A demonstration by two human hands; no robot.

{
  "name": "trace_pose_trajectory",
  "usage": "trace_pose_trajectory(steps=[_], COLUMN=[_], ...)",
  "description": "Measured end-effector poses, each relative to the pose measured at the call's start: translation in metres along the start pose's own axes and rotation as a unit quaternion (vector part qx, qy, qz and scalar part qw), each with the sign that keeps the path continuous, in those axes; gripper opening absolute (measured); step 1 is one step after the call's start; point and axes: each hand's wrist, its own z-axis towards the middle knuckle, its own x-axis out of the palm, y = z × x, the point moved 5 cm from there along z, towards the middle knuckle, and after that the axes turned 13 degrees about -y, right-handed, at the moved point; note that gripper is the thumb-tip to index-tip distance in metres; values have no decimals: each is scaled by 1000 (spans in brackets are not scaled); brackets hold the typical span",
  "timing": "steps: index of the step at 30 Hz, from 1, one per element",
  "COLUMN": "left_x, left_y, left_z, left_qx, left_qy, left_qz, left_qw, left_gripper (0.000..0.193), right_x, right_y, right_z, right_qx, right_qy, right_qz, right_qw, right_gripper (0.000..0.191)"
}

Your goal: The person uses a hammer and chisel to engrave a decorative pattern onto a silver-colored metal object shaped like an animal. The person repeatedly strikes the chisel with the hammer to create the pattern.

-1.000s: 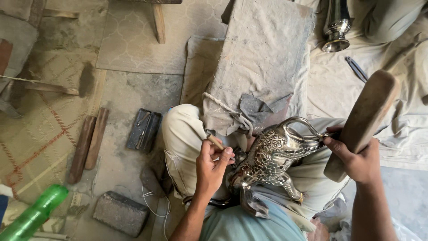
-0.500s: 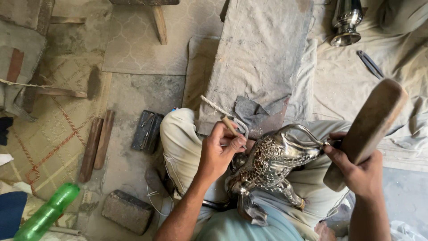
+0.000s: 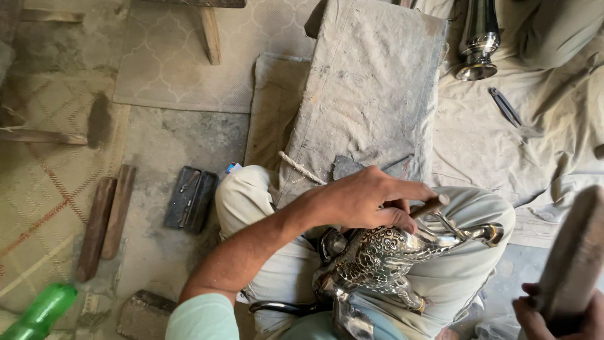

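An ornate silver metal animal figure (image 3: 390, 255) with engraved patterns lies across my lap. My left hand (image 3: 368, 198) rests on top of it, fingers closed around a thin wooden-handled punch (image 3: 430, 206) whose end pokes out toward the right. At the bottom right corner my right hand (image 3: 553, 318) grips a heavy wooden mallet (image 3: 576, 258), raised and off to the right of the figure. Only part of that hand shows.
A cloth-covered block (image 3: 371, 94) stands in front of my knees. A shiny metal vase (image 3: 478, 44) and a dark tool (image 3: 505, 107) lie on cloth at the right. On the floor at the left are a dark tool case (image 3: 190, 200), wooden sticks (image 3: 106, 220), a stone (image 3: 145, 311), a green bottle (image 3: 38, 313).
My left hand has moved right onto the figure's back with the punch. The mallet hand has dropped toward the lower right edge. The view has shifted closer.
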Motion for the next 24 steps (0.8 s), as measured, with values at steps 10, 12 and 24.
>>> trace_pose_trajectory(steps=[10, 12, 24], left_x=[13, 12, 10], left_y=[2, -1, -1], left_z=[5, 7, 9], left_qx=[70, 79, 73], left_qy=[82, 84, 91], left_qz=[-44, -39, -29], left_qw=[993, 993, 993], left_gripper=[49, 53, 59], right_x=[-10, -7, 8], right_y=[-41, -37, -34], right_z=[30, 36, 67], right_qx=[24, 40, 235], right_qy=[-9, 6, 89], right_qz=[-47, -57, -49], right_qw=[999, 998, 966], right_gripper=[41, 41, 45])
